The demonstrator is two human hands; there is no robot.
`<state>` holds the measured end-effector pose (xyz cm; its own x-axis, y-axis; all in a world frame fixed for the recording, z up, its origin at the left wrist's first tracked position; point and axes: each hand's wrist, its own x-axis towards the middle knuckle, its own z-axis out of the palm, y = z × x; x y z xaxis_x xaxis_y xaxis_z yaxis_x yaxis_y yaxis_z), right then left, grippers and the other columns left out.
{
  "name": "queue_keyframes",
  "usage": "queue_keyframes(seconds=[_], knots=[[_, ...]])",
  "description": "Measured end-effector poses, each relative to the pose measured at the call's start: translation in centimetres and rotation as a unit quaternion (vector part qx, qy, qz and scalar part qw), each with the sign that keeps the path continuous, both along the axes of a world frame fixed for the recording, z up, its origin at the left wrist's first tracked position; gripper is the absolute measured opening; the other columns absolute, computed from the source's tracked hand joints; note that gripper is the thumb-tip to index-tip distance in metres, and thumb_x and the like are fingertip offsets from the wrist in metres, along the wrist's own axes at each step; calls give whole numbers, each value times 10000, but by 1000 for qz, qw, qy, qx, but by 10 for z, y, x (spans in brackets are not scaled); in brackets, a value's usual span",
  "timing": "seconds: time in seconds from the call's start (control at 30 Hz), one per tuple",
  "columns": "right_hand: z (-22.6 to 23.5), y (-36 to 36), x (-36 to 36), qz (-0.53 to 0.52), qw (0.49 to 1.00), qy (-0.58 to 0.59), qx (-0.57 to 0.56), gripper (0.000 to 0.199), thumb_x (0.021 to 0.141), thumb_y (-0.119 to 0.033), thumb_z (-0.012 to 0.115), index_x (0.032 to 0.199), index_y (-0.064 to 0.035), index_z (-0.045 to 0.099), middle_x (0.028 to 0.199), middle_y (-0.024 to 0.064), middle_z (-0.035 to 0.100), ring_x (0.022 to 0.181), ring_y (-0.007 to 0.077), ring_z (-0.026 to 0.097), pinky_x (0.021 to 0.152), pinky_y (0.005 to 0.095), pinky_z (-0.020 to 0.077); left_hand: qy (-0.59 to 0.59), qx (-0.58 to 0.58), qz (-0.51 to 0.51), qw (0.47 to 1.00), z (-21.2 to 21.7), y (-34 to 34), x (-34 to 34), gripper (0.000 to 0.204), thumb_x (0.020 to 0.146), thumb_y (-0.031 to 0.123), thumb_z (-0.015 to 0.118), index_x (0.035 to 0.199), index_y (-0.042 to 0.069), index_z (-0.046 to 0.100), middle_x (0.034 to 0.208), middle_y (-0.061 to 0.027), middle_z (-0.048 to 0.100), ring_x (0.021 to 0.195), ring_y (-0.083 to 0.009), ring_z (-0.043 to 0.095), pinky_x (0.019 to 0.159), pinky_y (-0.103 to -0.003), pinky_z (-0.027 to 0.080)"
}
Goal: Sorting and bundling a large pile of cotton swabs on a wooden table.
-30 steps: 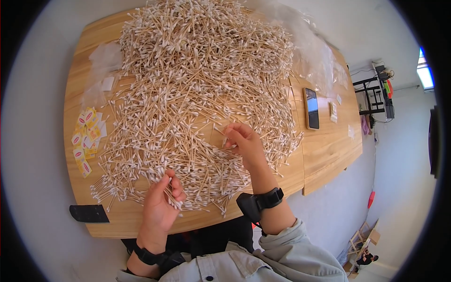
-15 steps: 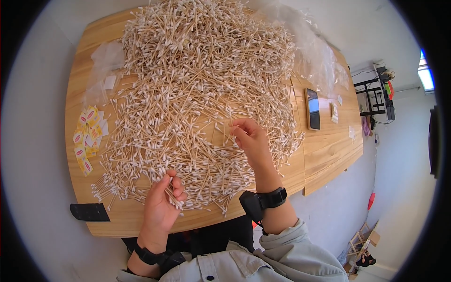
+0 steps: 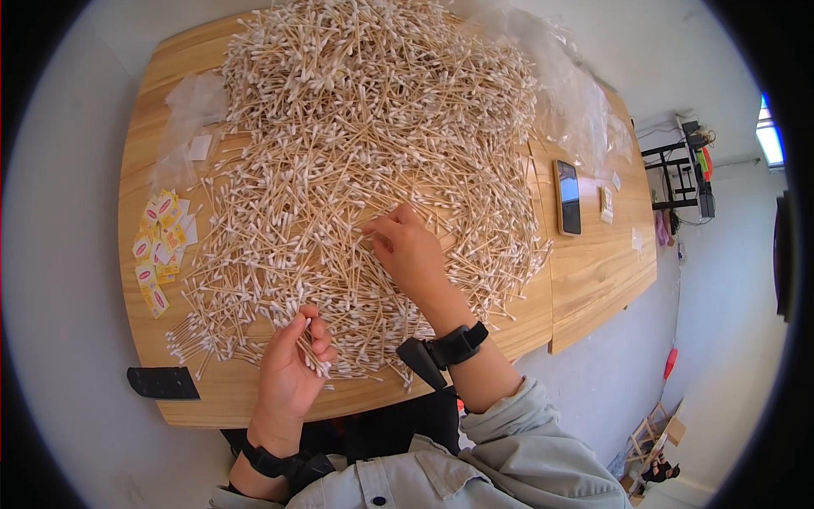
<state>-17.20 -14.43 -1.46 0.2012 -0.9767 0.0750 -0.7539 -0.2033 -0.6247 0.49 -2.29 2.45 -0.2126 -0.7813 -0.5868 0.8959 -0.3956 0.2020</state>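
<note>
A great heap of cotton swabs (image 3: 365,93) with wooden sticks and white tips covers most of the wooden table (image 3: 593,280), high at the far side and thinly spread toward me. Near the front edge, my left hand (image 3: 292,360) is closed around a small bundle of cotton swabs (image 3: 314,355), their white tips poking out below the fingers. My right hand (image 3: 409,254) is over the middle of the loose swabs, thumb and fingertips pinched together at the pile. Whether a swab is between those fingertips is too small to make out.
Yellow-and-white printed cards (image 3: 161,246) lie at the left beside a clear plastic bag (image 3: 193,119). More clear plastic (image 3: 568,102) is at the far right. A phone (image 3: 568,199) and a small packet (image 3: 606,205) rest on the right. A black strip (image 3: 164,383) juts from the near-left edge.
My right hand has moved left across the swabs, its fingers still pinched. My left hand stays in place with its bundle.
</note>
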Motion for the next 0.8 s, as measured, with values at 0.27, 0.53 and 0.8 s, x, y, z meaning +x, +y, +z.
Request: queue_keyframes(seconds=[0.27, 0.53, 0.8], knots=[[-1, 4, -20, -75, 990, -109, 38, 99, 791, -113, 628, 880, -85, 661, 799, 86, 595, 645, 254, 607, 580, 322, 472, 23, -8, 15, 1000, -5, 3, 2, 151, 914, 148, 481, 1017, 49, 531, 783, -35, 533, 681, -118, 476, 615, -252, 394], [22, 16, -45, -147, 973, -168, 56, 110, 802, -100, 630, 879, -27, 656, 769, 83, 602, 650, 166, 620, 589, 263, 469, -5, 0, -2, 1000, -1, 2, -2, 135, 919, 168, 469, 1001, 73, 520, 767, -10, 485, 665, -94, 439, 596, -225, 385], [6, 1, -51, -135, 990, -38, -15, 114, 777, -142, 658, 849, -54, 663, 765, 86, 589, 639, 193, 599, 580, 295, 468, 13, -9, 10, 1000, -4, 8, 0, 151, 910, 160, 492, 1012, 56, 534, 778, -34, 525, 680, -118, 473, 606, -248, 393]])
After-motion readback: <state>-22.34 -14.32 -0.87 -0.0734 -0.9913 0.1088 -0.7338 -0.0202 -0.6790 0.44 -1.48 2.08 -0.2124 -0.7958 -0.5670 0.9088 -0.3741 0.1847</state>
